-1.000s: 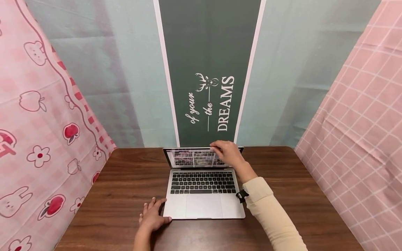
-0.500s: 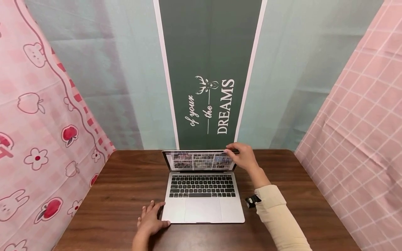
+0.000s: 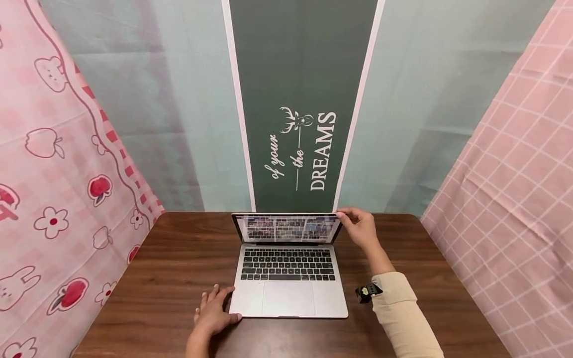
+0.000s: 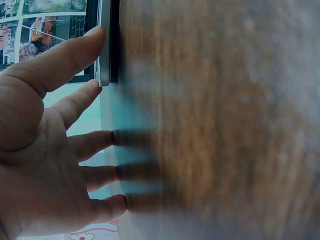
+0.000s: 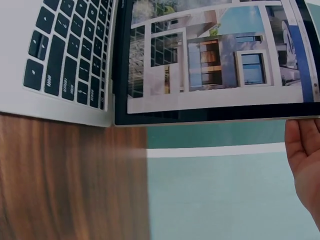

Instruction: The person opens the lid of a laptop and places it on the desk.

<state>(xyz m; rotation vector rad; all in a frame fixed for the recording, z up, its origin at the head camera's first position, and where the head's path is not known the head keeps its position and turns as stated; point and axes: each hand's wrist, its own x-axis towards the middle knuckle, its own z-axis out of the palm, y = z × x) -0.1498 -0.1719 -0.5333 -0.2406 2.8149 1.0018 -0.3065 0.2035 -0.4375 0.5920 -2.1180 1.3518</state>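
Observation:
A silver laptop (image 3: 329, 301) with a black keyboard (image 3: 286, 264) lies unfolded, its lit screen (image 3: 286, 228) tilted up. My right hand (image 3: 361, 231) holds the screen's upper right corner, thumb in front and forefinger at the top edge. In the right wrist view, fingers (image 5: 297, 142) of that hand meet the lid's edge, partly cut off by the frame. At the base's front left corner is my left hand (image 3: 212, 315), fingers spread over the wood. Its thumb (image 4: 80, 52) touches the corner and its forefinger the left side, in the left wrist view.
The laptop stands on a brown wooden table (image 3: 179, 258) with rounded far corners. Behind it hangs a grey-green cloth (image 3: 304, 59) with white lettering. Pink curtains (image 3: 53, 174) flank both sides. A black device (image 3: 364, 293) is strapped at my right wrist.
My right hand has slid rightward along the screen's top edge, from right of its middle to the corner. The left hand keeps its place, and the screen's tilt looks about the same.

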